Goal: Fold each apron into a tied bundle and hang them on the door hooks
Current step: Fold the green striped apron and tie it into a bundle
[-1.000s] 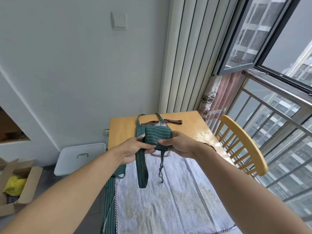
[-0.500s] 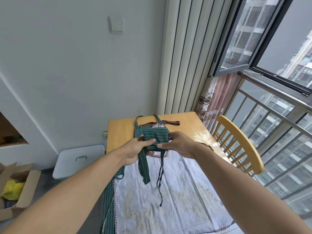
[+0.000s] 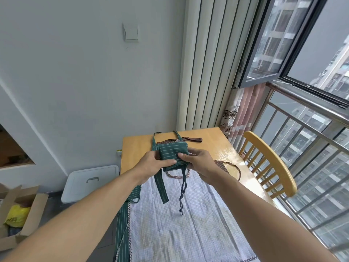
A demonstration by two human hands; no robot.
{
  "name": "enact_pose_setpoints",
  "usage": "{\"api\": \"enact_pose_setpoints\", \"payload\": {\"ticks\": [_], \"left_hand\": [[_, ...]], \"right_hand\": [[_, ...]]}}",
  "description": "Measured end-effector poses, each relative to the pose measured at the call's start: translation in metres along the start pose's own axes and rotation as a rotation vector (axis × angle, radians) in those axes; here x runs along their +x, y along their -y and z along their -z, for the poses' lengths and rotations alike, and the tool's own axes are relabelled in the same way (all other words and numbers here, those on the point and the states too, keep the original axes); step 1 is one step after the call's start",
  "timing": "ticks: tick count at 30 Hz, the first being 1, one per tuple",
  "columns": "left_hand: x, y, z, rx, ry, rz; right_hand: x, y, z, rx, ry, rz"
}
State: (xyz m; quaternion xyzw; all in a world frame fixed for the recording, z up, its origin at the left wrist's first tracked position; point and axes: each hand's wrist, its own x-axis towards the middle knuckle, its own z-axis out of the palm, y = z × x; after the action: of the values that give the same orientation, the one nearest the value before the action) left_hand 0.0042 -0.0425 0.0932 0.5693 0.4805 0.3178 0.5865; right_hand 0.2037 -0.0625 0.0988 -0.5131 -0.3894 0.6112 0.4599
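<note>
Left hand and right hand both clamped on folded green apron bundle; straps dangling below.

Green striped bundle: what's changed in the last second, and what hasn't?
The thin dark cord has dropped free below the green striped bundle and now dangles longer beside the wide strap. Left hand and right hand still pinch the bundle above the checked apron on the table.

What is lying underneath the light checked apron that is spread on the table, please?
A green striped apron shows along the checked apron's left edge, on the wooden table. How far it extends underneath is covered.
</note>
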Motion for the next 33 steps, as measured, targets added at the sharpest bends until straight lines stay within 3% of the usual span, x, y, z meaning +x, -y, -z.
{"api": "enact_pose_setpoints", "payload": {"ticks": [5,11,17,21,24,27,30,33], "left_hand": [[0.002,0.0,-0.001,-0.143,-0.094,0.013],[0.013,0.001,0.003,-0.204,-0.308,0.048],[0.015,0.002,0.004,-0.133,-0.398,0.043],[0.013,0.003,0.011,0.144,-0.497,0.009],[0.007,0.0,0.012,0.425,-0.381,-0.114],[-0.002,-0.01,0.012,0.491,-0.109,-0.193],[-0.012,-0.024,0.012,0.487,0.1,-0.245],[-0.023,-0.039,0.01,0.482,0.199,-0.262]], "right_hand": [[-0.001,0.0,0.002,-0.048,0.034,0.067],[-0.017,-0.016,-0.002,-0.509,-0.045,0.03],[-0.015,-0.025,-0.007,-0.909,-0.19,0.146],[-0.023,-0.015,-0.01,-1.195,-0.204,0.283],[-0.031,0.015,-0.018,-1.252,-0.01,0.409],[-0.031,0.06,-0.024,-1.338,0.192,0.379],[-0.019,0.093,-0.015,-1.335,0.208,0.377],[-0.008,0.105,-0.003,-1.144,0.199,0.389]]}}
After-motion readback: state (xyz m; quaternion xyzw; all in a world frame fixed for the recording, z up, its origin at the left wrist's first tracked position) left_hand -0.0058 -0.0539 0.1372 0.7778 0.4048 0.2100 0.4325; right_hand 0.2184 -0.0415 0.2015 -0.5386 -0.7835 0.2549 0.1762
